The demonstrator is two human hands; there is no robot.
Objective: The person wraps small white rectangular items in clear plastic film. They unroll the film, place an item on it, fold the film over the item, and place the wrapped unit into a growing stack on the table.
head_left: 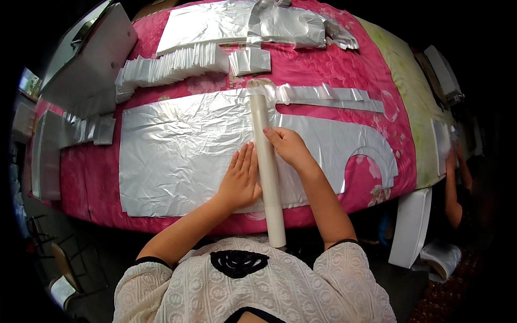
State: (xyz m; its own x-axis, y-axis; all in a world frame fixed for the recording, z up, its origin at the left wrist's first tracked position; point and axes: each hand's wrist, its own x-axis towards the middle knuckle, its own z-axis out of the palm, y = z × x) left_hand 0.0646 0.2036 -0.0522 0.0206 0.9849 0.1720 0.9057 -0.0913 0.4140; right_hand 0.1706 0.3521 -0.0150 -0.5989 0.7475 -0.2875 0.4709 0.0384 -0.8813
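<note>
Pink flowered cloth (323,67) is spread widest here. On its near half a silver sheet (167,161) is laid flat but wrinkled, with a curved gap cut into its right end. Across the sheet a long pale tube (267,177) is laid, its near end carried out past the cloth's edge. Beyond, folded white packets (172,67) are lined up in a row. The left hand (239,178) is pressed flat on the sheet, fingers together, just beside the tube. The right hand (291,146) is curled at the tube, thumb on top; whether its fingers are wrapped beneath cannot be told. The sheet could be creased or dragged askew by an uneven push on the tube, or the tube tipped by its overhanging end.
</note>
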